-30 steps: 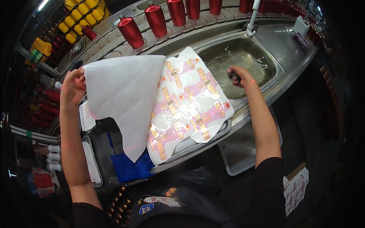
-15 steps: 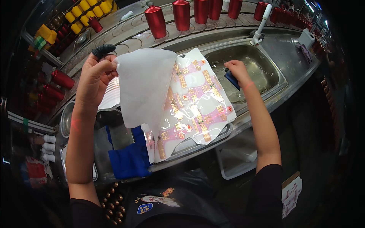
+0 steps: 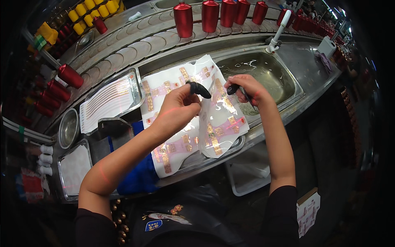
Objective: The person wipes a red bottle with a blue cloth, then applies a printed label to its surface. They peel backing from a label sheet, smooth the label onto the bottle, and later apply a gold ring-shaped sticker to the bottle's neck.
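Printed decal sheets (image 3: 224, 121), glossy white with pink and gold patterns, lie spread beside the sink. Over their middle is my left hand (image 3: 177, 109), fingers curled and thumb drawn in, a black finger cot on its forefinger. What it pinches, if anything, is hidden. A raised film edge shows just beyond its fingertips. My right hand (image 3: 251, 88) is closed at the sheets' right edge, near the sink, also with a black finger cot. It grips a small dark flat piece, mostly covered by the fingers, which looked blue earlier.
A water-filled sink (image 3: 263, 78) with a white tap (image 3: 279, 33) is at the right. Red bottles (image 3: 183, 20) stand on a conveyor behind. To the left are a tray of striped strips (image 3: 109, 96), a metal bowl (image 3: 68, 127) and a blue cloth (image 3: 142, 173).
My left hand has come down and rightward from holding up a white backing sheet, which no longer hangs from it. My right hand has moved left toward the decal sheets. The bottles have shifted right.
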`<state>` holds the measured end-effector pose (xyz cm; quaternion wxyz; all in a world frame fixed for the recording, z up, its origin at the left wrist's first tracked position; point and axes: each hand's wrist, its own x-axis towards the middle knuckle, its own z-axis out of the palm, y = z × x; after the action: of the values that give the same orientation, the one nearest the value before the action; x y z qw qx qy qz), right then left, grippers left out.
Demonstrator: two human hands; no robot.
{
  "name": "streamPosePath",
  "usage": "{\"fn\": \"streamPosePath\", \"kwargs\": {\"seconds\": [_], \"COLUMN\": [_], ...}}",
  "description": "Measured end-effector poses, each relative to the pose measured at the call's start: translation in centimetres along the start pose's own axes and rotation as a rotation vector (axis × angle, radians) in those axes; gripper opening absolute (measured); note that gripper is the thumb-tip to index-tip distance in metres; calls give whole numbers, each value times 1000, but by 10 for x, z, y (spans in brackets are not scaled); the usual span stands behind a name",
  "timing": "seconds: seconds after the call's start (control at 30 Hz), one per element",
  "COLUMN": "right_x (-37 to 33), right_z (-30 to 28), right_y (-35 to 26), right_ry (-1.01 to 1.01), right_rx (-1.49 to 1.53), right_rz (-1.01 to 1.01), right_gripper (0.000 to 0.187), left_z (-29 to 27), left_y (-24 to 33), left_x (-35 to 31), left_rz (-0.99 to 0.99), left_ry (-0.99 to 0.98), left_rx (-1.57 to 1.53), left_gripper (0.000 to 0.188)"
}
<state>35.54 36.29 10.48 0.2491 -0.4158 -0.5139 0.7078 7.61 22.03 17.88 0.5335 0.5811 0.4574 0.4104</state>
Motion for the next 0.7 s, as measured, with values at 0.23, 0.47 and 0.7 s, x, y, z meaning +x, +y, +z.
{"fn": "streamPosePath", "kwargs": {"seconds": [0.23, 0.47, 0.7], "right_x": [-31, -100, -108], "right_z": [11, 14, 37], "right_y": [30, 69, 65], "right_ry": [409, 281, 301], "right_rx": [-552, -219, -139], "right_rz": [-104, -40, -151], "right_gripper": [24, 24, 25], "left_z": [56, 97, 109], "left_y": [-55, -64, -58], "left_x": [-2, 19, 37], "left_rz": [99, 74, -113], "left_ry": [109, 69, -28], "left_rx": [365, 580, 555], "left_gripper": [25, 27, 42]}}
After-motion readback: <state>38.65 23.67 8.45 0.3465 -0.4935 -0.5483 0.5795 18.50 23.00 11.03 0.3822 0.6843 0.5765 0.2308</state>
